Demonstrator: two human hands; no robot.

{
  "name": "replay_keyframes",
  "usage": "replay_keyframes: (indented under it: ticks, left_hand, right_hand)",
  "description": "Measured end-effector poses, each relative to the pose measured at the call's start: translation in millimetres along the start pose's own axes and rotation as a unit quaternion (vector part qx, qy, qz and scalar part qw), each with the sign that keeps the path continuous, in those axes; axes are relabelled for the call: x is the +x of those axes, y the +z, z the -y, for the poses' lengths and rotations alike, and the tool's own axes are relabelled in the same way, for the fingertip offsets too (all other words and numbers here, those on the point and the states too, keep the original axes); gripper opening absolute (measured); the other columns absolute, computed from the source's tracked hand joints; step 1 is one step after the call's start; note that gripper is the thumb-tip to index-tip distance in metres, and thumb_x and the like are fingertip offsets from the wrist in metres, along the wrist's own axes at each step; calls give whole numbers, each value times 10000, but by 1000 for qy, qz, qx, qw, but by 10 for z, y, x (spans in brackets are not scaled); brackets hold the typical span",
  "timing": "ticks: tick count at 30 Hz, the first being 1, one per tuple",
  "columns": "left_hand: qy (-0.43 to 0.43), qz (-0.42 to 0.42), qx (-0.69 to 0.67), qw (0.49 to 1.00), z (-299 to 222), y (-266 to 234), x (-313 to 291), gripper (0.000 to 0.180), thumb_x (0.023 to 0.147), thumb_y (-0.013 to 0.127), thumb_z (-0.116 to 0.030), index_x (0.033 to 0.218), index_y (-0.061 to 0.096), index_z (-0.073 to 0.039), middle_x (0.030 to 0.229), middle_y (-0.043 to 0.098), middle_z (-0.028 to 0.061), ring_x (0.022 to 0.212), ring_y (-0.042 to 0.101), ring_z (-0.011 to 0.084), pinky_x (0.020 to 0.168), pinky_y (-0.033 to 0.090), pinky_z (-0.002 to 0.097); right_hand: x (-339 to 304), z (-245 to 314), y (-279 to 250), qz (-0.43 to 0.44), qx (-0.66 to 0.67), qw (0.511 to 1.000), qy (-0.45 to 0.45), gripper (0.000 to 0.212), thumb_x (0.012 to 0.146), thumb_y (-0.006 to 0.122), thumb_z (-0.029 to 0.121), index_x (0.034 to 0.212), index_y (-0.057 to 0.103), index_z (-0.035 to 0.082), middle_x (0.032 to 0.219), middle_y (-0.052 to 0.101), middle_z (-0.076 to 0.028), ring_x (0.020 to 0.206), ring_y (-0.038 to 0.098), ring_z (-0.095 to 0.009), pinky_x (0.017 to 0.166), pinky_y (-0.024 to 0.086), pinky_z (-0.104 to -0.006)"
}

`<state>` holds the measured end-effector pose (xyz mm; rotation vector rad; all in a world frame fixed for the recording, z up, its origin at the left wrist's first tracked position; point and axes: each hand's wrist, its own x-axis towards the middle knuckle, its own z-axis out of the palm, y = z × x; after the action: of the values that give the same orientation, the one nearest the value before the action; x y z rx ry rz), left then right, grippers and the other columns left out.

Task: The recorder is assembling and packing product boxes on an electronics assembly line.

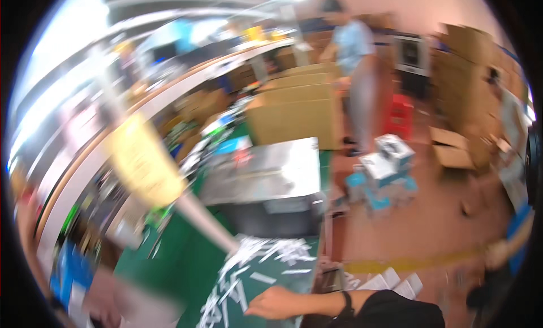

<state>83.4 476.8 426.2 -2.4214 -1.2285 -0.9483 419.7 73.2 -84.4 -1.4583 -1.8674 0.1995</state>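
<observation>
My right hand [276,303] reaches in from the lower right, with a dark band on the wrist and a black sleeve behind it. Its fingers curl down over the green tabletop [184,254], close to scattered white paper strips [271,250]; whatever they may hold is hidden. At the lower left a smeared, hand-like shape [104,301] could be my left hand, but its fingers cannot be read. Beyond the strips stands a dark box with a shiny silver top [271,172]. A yellow sheet [144,158] hangs on a pale post to the left.
Open cardboard cartons [294,110] stand farther along the bench, beside a person in light blue [353,48]. A shelf edge [164,96] curves along the left. On the floor are a red stool [400,116] and white-and-blue boxes [384,167]. Other people work at the right.
</observation>
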Motion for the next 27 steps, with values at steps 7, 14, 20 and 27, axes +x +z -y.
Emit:
replay_keyframes:
  ticks: [7, 14, 20, 27]
  left_hand:
    - [93, -430, 257, 861, -1344, -444, -1014, 664, 942, 568, -559, 1212, 656, 41, 1076, 687, 320, 1070, 636, 495, 947, 491, 486]
    - [-27, -291, -11, 956, -1937, 472, -3818, 144, 864, 654, 14, 1006, 656, 45, 732, 674, 108, 595, 656, 161, 571, 520, 272]
    - [-332, 124, 69, 933, -1932, 1237, -5423, 295, 859, 721, -130, 1127, 649, -29, 900, 677, 168, 818, 665, 328, 701, 535, 423]
    - [-391, 131, -24, 911, -2415, 1473, -6059, 313, 849, 750, -200, 1102, 658, -41, 915, 637, 126, 876, 626, 329, 749, 509, 432]
  right_hand:
    - [196, 131, 159, 0, 101, 994, -43, 261, 920, 693, 302, 823, 749, 65, 753, 715, -108, 673, 690, -296, 616, 540, -398]
    - [648, 268, 543, 39, 163, 986, 16, 127, 853, 748, 153, 894, 739, 33, 682, 691, -119, 590, 680, -251, 551, 520, -343]
    - [1918, 436, 689, -87, 257, 963, 13, 626, 776, 840, 164, 1315, 567, 1, 997, 671, -130, 799, 651, -172, 605, 556, -298]
    - [3404, 823, 1407, -85, -10, 994, -66, 953, 806, 769, 515, 1510, 350, 27, 1352, 545, -309, 1217, 569, -469, 991, 487, -500]
